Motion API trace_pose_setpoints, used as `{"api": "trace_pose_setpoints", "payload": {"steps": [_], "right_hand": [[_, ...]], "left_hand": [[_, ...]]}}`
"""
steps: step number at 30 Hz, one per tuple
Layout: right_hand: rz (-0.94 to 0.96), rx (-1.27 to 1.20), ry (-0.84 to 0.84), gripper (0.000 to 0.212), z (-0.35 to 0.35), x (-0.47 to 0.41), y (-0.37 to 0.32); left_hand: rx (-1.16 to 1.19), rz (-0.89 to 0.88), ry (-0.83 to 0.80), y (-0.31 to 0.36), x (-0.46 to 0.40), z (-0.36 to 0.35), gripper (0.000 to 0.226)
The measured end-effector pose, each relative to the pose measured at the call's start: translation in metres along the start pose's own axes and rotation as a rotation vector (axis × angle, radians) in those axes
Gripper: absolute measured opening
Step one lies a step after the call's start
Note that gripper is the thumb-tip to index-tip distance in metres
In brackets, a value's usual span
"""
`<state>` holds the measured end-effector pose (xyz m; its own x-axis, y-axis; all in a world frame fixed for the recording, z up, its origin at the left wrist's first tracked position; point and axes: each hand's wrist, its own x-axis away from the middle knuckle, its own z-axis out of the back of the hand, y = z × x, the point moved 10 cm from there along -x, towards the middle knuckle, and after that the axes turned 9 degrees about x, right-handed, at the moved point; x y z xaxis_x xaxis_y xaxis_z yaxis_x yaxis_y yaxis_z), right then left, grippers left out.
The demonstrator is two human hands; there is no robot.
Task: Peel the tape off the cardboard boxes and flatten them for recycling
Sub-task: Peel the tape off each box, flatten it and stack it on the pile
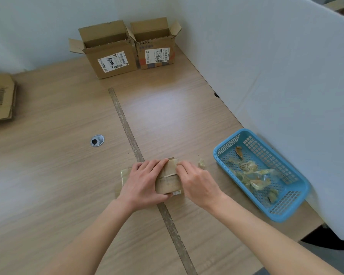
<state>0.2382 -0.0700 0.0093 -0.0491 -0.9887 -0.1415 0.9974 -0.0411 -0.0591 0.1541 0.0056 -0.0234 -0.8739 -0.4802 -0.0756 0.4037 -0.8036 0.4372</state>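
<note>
A small cardboard box [168, 180], partly flattened, is being held on the wooden table [54, 175] near its front edge, lying across the dark seam strip [127, 132] that is running down the tabletop. The left hand [142, 182] is being laid over the box's left part, its fingers spread and curving over the top, with the thumb wrapped under the near edge, so the box is being gripped. The right hand [197, 181] is being pressed against the box's right side, its fingertips curled in at the upper right corner where a strip of pale tape [172, 162] is lifting; whether the tape itself is being pinched cannot be told. A crumpled scrap of tape [201, 162] is lying on the table just beside the right hand. To the right, a blue plastic basket [298, 197] is being used as a holder for more crumpled tape pieces [252, 175]. At the far end of the table, two open cardboard boxes are standing side by side against the white partition [276, 66]: a larger box [109, 54] and a smaller box [155, 48], both bearing shipping labels. A stack of flattened cardboard [0, 98] is lying at the table's left edge, well apart from the hands.
</note>
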Motion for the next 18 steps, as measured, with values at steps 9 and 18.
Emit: {"api": "trace_pose_setpoints", "payload": {"steps": [9, 18], "right_hand": [[-0.128, -0.379, 0.028, 0.011, 0.003, -0.005, 0.026], [-0.052, -0.305, 0.098, 0.043, 0.010, -0.012, 0.022]], "left_hand": [[0.035, 0.071, 0.005, -0.004, 0.000, 0.001, 0.111], [0.195, 0.119, -0.024, -0.013, -0.001, -0.001, 0.125]]}}
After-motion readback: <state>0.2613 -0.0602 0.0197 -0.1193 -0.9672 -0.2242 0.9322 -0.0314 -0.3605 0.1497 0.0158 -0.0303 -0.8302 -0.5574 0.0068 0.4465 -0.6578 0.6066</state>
